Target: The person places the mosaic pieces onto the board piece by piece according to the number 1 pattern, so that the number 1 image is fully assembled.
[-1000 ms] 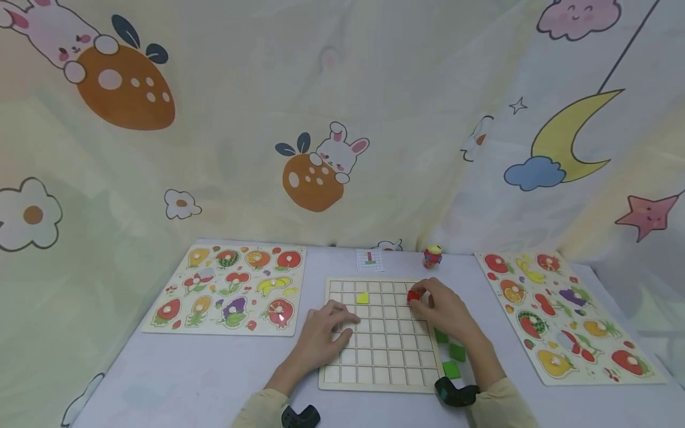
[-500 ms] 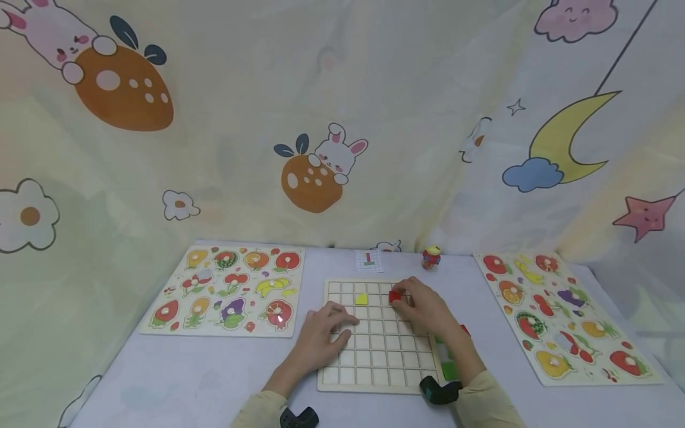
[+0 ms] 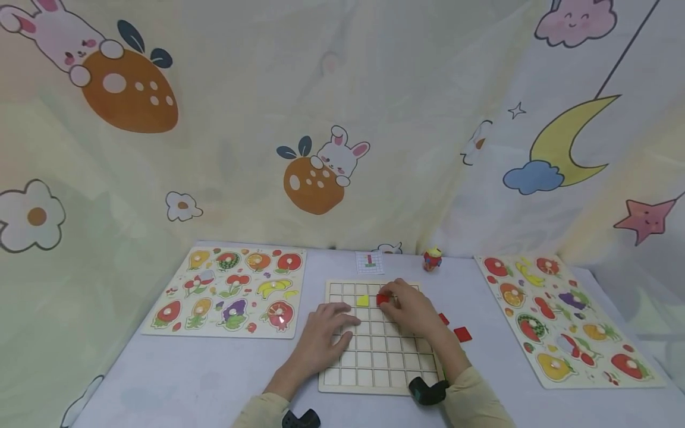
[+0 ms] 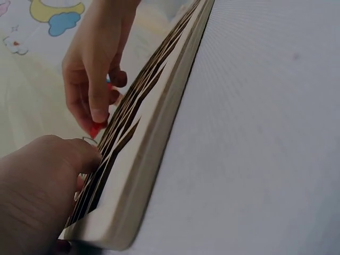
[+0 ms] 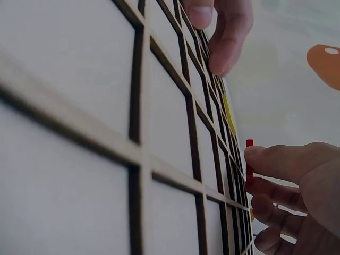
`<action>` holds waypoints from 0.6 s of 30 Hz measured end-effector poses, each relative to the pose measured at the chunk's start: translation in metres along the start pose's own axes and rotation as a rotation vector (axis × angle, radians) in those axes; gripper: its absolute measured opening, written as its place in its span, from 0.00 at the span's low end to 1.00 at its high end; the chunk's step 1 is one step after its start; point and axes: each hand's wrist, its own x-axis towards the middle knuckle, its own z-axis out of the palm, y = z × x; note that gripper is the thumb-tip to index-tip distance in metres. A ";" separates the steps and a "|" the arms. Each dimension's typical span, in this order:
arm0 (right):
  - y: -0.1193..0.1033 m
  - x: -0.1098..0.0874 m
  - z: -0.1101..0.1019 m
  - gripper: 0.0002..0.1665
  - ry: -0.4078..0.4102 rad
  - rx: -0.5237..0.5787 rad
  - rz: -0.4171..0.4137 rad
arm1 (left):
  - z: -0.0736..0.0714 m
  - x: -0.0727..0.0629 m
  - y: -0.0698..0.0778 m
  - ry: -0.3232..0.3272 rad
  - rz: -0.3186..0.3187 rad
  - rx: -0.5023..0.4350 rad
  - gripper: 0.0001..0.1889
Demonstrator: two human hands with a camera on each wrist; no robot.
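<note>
A pale wooden grid board (image 3: 365,359) lies flat in the middle of the white table. My right hand (image 3: 411,312) pinches a red square tile (image 3: 382,299) between thumb and index finger, over the board's upper part. One yellow tile (image 3: 363,301) sits in a cell just left of that red tile. In the right wrist view the red tile (image 5: 249,162) is edge-on, close to the grid surface. My left hand (image 3: 321,336) rests at the board's left side, its fingers loosely spread over the cells. The left wrist view shows its thumb (image 4: 69,156) beside the board's edge.
Two red tiles (image 3: 462,334) lie right of the board, partly behind my right forearm. A small grid-pattern card (image 3: 377,266) and a toy figurine (image 3: 431,259) stand at the back. Fruit puzzle boards flank the grid on the left (image 3: 214,331) and right (image 3: 580,381).
My right hand has slid left across the board with the red tile, closer to the yellow one. Its forearm now covers the green tiles and uncovers red ones. The left hand stays put.
</note>
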 end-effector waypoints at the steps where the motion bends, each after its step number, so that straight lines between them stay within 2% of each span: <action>1: -0.001 0.001 0.001 0.13 -0.001 -0.002 0.000 | 0.000 0.000 0.000 -0.007 -0.003 0.004 0.14; 8: -0.005 0.005 0.007 0.12 -0.003 -0.029 -0.021 | -0.001 0.001 -0.001 0.010 0.030 0.014 0.15; 18: -0.008 0.009 0.011 0.12 -0.009 0.004 0.018 | -0.001 0.001 -0.003 0.033 0.045 0.017 0.16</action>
